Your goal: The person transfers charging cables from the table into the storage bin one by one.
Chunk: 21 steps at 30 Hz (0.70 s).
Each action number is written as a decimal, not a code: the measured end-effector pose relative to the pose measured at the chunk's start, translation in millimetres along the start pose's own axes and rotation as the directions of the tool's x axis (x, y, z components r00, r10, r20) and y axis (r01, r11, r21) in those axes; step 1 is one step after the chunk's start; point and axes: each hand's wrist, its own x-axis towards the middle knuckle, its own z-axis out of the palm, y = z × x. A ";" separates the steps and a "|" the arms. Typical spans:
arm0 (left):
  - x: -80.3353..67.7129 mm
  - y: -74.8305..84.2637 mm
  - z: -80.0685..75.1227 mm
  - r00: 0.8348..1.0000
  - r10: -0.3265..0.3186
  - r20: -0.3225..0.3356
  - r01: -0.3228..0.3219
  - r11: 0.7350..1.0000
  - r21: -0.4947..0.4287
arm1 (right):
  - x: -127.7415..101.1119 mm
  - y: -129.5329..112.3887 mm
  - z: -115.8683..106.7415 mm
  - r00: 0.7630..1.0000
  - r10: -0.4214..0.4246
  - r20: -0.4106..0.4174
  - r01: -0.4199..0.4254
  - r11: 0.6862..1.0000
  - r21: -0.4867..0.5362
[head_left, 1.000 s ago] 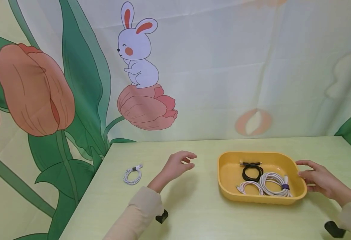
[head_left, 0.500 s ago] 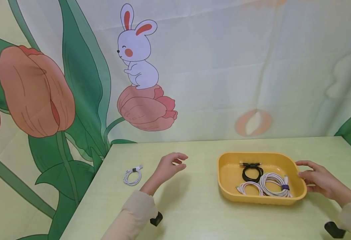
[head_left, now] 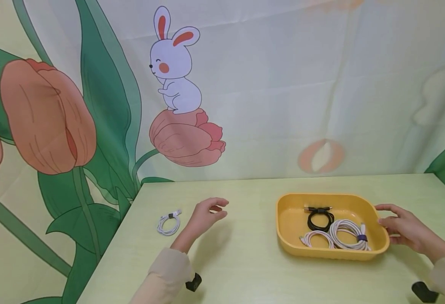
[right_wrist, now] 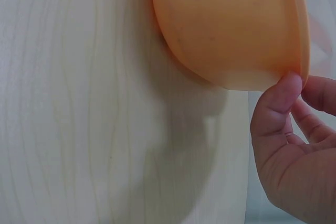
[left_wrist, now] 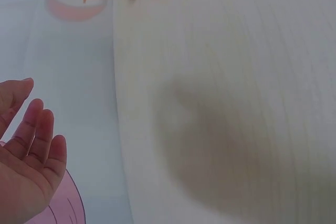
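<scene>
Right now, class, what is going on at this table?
A person sits at a pale green table. Their right hand holds the right rim of a yellow tray, thumb against its edge. In the tray lie a coiled black cable and two coiled white cables. Their left hand hovers above the table, fingers loosely curled, holding nothing. A small coiled white cable lies on the table to the left of that hand, apart from it.
</scene>
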 end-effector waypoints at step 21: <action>-9.7 -29.7 -13.5 0.994 -0.061 -0.087 0.056 0.997 -0.053 | 0.5 0.6 -0.2 1.000 0.003 -0.002 -0.003 1.000 -0.003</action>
